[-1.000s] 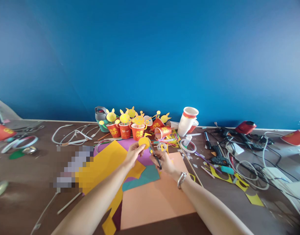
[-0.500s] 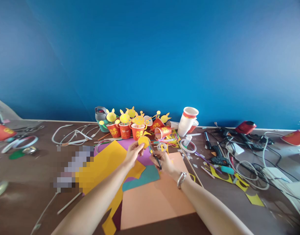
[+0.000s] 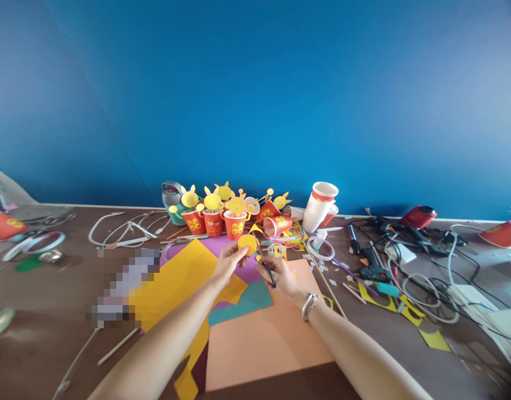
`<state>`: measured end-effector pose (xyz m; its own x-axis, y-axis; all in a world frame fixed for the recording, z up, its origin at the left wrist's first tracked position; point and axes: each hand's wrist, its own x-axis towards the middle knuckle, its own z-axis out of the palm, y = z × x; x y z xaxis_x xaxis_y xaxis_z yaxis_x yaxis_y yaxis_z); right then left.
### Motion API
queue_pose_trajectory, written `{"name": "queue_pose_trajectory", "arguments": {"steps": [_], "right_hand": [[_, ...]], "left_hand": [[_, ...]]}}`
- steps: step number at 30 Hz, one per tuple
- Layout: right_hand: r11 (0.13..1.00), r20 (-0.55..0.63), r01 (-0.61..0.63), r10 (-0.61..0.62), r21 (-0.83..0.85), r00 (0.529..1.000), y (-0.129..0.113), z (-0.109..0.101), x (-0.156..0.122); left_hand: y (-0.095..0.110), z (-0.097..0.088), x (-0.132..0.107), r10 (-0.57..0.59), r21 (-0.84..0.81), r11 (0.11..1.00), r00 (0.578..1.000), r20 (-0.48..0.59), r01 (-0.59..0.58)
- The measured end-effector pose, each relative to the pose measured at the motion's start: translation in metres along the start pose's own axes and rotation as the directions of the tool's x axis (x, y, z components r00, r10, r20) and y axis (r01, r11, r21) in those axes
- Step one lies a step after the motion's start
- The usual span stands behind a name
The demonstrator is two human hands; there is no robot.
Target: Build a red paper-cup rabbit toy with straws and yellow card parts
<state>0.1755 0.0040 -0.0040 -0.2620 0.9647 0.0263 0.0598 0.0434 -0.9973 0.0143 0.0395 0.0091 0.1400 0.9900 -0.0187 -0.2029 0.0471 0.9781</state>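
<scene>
Between the thumb and fingers of my left hand [image 3: 229,261] is a round piece of yellow paper [image 3: 247,244]. My right hand [image 3: 281,273] grips a pair of scissors [image 3: 268,268] with dark handles; the blades point up and lie close to the right edge of the yellow circle. Whether the blades touch the paper I cannot tell. A pointed yellow offcut [image 3: 256,229] shows just above the scissors. Beneath both hands lie sheets of yellow paper [image 3: 175,275], teal paper [image 3: 242,306], purple paper [image 3: 209,244] and peach paper [image 3: 267,344].
Red paper cups [image 3: 235,226] holding yellow paper animal figures stand along the blue wall. A stack of white cups [image 3: 316,211] leans behind my right hand. To the right lie a glue gun [image 3: 374,272], tangled cables [image 3: 436,300] and yellow scraps [image 3: 434,340]. White cable [image 3: 128,239] coils at left.
The yellow circle in my left hand has turned and shifted slightly right and down, closer to the scissors. The pointed yellow offcut has moved a little to the right.
</scene>
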Motion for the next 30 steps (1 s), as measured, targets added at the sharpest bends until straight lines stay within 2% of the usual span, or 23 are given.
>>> {"name": "queue_pose_trajectory", "arguments": {"steps": [16,24,30], "right_hand": [[0.999,0.017,0.02,-0.02,-0.025,1.0,0.013,-0.003,0.003],[0.998,0.059,-0.054,0.052,0.036,0.997,0.008,-0.003,0.001],[0.997,0.031,-0.044,0.042,0.057,0.999,0.001,-0.001,0.0]], "left_hand": [[-0.011,-0.007,0.005,-0.012,-0.033,0.999,0.998,-0.065,0.009],[-0.002,-0.001,0.0,-0.002,-0.023,1.0,1.0,-0.03,0.002],[0.002,0.002,-0.002,-0.011,-0.021,1.0,1.0,-0.017,0.01]]}}
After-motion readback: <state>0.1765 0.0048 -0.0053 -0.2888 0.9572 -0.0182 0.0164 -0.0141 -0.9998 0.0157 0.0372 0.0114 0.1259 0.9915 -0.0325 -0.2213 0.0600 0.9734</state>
